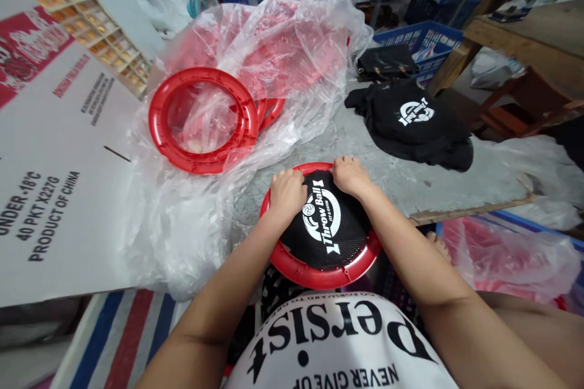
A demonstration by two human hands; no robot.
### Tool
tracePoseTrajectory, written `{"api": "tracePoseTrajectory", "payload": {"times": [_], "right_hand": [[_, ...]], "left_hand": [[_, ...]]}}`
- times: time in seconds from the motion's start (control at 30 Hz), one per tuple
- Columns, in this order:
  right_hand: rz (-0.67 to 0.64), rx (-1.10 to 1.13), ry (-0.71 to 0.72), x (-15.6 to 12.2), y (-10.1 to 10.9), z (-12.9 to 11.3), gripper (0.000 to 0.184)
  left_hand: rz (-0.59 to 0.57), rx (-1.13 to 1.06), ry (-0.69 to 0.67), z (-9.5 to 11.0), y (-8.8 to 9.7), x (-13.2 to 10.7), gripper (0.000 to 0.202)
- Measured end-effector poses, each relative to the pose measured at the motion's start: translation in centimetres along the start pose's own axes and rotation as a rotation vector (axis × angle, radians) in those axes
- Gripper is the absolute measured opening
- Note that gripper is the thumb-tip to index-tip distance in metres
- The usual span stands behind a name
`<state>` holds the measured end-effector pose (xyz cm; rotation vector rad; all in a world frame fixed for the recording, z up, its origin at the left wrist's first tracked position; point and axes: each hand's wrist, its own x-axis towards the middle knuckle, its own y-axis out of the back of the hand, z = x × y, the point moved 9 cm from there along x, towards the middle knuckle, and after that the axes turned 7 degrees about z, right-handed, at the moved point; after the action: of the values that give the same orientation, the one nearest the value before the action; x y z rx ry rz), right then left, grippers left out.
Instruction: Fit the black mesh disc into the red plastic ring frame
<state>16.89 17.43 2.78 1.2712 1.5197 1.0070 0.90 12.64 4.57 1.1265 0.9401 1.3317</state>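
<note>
A large flat cardboard box (55,152) with red and black print lies at the far left. Its right edge is under a sheet of clear plastic bag (292,30) that spreads across the grey bench (456,185). On that plastic rests a stack of bare red rings (157,115), with another ring partly showing behind it to the right.

Near the middle, the left hand (286,193) is curled into a loose fist, fingers bent down over the far left rim of a red hoop (314,276). There it pinches the edge of the black mesh cover (328,231) stretched over the hoop. The cover bears white "Throw Ball" lettering. The hoop sits at the near edge of the bench, its near half hanging past the edge toward the person's white printed shirt (337,340).

The right hand (350,175) is closed the same way on the far right rim, fingers tucked over the cover's edge, just beside the left hand.

Further right a pile of black covers (410,127) with a white logo lies on the bench, well apart from the hoop. Behind it stands a blue basket (429,36), and a wooden table (538,36) fills the far right
</note>
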Motion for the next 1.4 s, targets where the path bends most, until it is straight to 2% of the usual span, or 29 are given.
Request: {"api": "tracePoseTrajectory", "payload": {"times": [0.1,0.27,0.4,0.5,0.6,0.7,0.77,0.87,0.97,1.17,1.4], "right_hand": [[-0.005,0.007,-0.007,-0.1,0.1,0.0,0.044],[0.002,0.002,0.002,-0.2,0.1,-0.1,0.042],[0.017,-0.015,0.018,-0.1,0.0,0.1,0.041],[0.014,-0.044,0.045,0.3,0.3,-0.1,0.038],[0.074,-0.015,0.127,1.4,1.4,-1.5,0.031],[0.099,0.125,0.255,3.0,2.0,-3.9,0.021],[0.025,0.251,0.318,3.9,1.1,-5.2,0.014],[-0.101,0.416,0.315,4.9,-1.2,-5.7,0.014],[-0.090,0.532,0.305,5.1,-2.5,-5.2,0.016],[-0.083,0.600,0.311,4.9,-2.8,-4.7,0.016],[-0.085,0.588,0.306,4.9,-2.8,-4.6,0.015]], "left_hand": [[-0.053,-0.067,0.097,-0.4,-0.1,0.5,0.023],[-0.089,-0.120,0.159,-0.9,-0.3,1.7,0.020],[-0.072,-0.138,0.171,-1.2,-0.4,2.3,0.014],[-0.015,-0.125,0.154,-1.1,-0.1,2.3,0.012],[0.041,-0.124,0.115,-0.8,0.1,2.2,0.012],[0.082,-0.111,0.055,-0.6,0.2,2.3,0.013],[0.115,-0.111,0.049,-0.9,0.2,2.5,0.012],[0.122,-0.178,0.131,-2.2,-0.3,2.9,0.010],[0.098,-0.281,0.207,-3.1,-1.0,3.0,0.011],[0.156,-0.366,0.230,-3.5,-1.2,2.8,0.014],[0.175,-0.353,0.244,-3.5,-1.2,2.8,0.014]]}}
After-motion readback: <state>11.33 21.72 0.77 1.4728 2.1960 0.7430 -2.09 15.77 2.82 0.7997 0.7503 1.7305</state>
